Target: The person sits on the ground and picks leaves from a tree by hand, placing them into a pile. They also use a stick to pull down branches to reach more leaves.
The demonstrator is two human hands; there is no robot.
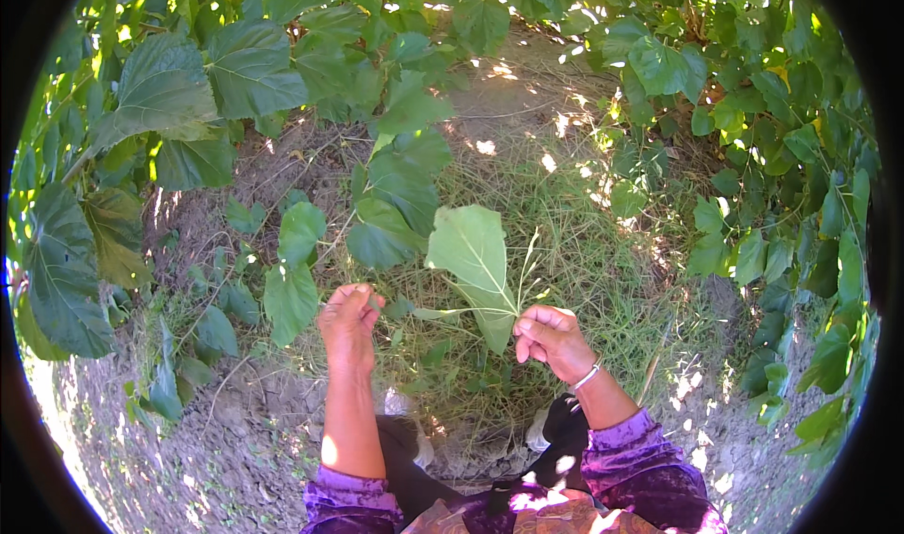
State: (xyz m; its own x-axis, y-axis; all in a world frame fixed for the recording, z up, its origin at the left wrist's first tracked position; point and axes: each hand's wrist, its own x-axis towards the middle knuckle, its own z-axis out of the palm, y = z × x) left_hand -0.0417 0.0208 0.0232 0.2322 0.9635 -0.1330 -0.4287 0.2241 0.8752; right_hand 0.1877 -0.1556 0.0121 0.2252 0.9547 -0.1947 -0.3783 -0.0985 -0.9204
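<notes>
My right hand, with a white bangle at its wrist, pinches the stalks of a small bunch of broad green leaves. The largest leaf stands up from the fingers with its pale, veined side showing. Thin pale green stems fan out from the same grip. Apart from it on the left, my left hand is raised with thumb and fingers drawn together. A small greenish patch shows at its fingertips, but whether it is held or lies behind is unclear. Close by hangs a leafy shoot with broad leaves.
Large-leaved branches crowd in from the left and top. More dense foliage hangs along the right. Beneath my hands grows thin grass. Dry, cracked soil lies around it, and my shoes rest at the grass edge.
</notes>
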